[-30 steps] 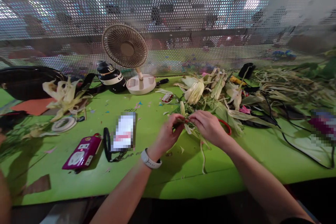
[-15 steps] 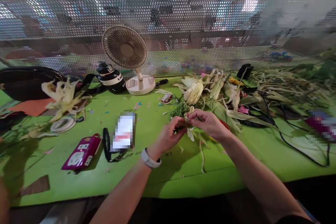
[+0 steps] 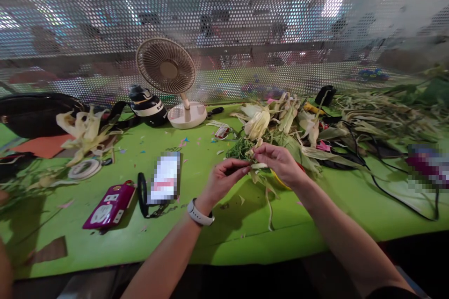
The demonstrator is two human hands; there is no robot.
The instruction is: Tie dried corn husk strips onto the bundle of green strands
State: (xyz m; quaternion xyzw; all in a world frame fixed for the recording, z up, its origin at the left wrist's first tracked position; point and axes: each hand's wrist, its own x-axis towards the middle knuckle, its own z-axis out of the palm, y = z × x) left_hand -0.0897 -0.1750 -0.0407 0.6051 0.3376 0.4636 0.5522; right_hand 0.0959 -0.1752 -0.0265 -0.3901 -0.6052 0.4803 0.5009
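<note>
My right hand (image 3: 283,164) is closed in a pinch on a small piece of pale corn husk (image 3: 258,143) that pokes up beyond the fingers. A short pale husk strip (image 3: 258,166) crosses in front of its fingertips. My left hand (image 3: 224,181), with a white band on the wrist, has thumb and index finger pressed together at the left end of that strip. Just beyond the hands lies a bunch of green strands (image 3: 238,147), and behind it stands a corn husk flower (image 3: 257,123). Below the hands, a loose strand (image 3: 271,212) trails on the green table (image 3: 242,243).
Left of my hands are a phone (image 3: 164,177), a purple power bank (image 3: 109,205), and a tape roll (image 3: 84,168). A fan (image 3: 187,117) and a black bottle (image 3: 149,111) stand near the perforated screen. Dry husks (image 3: 372,119) and a black cable (image 3: 396,205) occupy the right side.
My left hand's fingers have straightened and drawn slightly left, from curled around the husk to a pinch at its edge. The pale strip now lies sideways instead of hanging down.
</note>
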